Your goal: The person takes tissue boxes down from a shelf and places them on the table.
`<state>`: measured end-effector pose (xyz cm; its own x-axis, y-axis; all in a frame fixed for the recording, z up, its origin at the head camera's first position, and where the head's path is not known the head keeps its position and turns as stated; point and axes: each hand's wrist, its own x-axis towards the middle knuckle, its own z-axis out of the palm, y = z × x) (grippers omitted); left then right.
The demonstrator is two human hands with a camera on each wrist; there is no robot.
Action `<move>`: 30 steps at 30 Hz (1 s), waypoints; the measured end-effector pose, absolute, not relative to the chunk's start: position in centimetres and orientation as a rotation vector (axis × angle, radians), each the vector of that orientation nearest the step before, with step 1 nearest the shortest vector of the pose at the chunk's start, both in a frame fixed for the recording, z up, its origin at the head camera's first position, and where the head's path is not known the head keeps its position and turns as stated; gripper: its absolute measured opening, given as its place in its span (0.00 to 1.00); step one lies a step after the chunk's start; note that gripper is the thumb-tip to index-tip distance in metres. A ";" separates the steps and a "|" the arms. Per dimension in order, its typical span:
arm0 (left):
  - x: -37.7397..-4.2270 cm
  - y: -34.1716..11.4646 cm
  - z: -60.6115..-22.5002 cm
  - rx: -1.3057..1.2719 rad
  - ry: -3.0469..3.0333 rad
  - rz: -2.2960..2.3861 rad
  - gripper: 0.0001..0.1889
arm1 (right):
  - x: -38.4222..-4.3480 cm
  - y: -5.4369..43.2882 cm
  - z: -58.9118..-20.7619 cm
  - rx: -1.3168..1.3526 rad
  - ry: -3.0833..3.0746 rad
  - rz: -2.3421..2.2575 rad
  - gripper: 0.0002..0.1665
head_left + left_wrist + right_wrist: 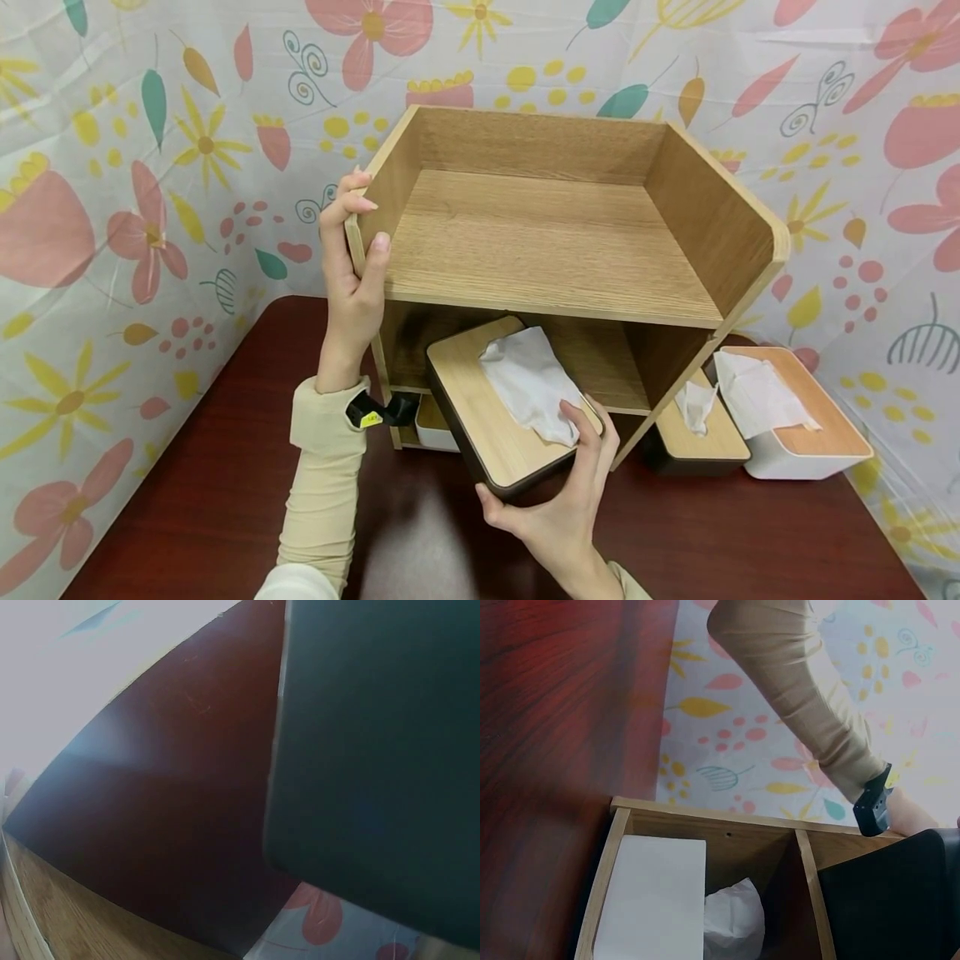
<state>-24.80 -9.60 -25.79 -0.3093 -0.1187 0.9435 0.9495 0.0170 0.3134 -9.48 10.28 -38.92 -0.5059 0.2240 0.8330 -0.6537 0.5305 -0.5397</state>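
My left hand [351,279] grips the front edge of the left side panel of a wooden desk shelf [540,229], thumb inside and fingers outside. With my right hand [558,517] I hold a black tissue box [461,358] with a pale wood lid by its near right corner. It is tilted at the mouth of the shelf's middle compartment, its far end overlapping the opening. A white tissue [528,383] lies across its lid. The box's dark underside [375,765] fills the right of the left wrist view and also shows as a dark face [892,900] in the right wrist view.
The shelf's bottom compartment holds a white box [652,900] with a tissue [735,919] sticking out. Right of the shelf stand a small black tissue box [708,429] and a white one with an orange-brown lid [832,400], on the dark red table [247,467]. Patterned cloth [187,150] hangs behind.
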 end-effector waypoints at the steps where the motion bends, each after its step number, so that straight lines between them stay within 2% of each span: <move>1: -24.8 -9.6 -25.8 -0.931 -1.363 -1.462 0.16 | -9.5 10.3 -38.9 0.357 -1.794 1.129 0.60; 30: -24.7 -9.7 -25.8 -0.919 -1.385 -1.433 0.16 | -8.4 10.6 -38.9 0.353 -1.796 1.105 0.60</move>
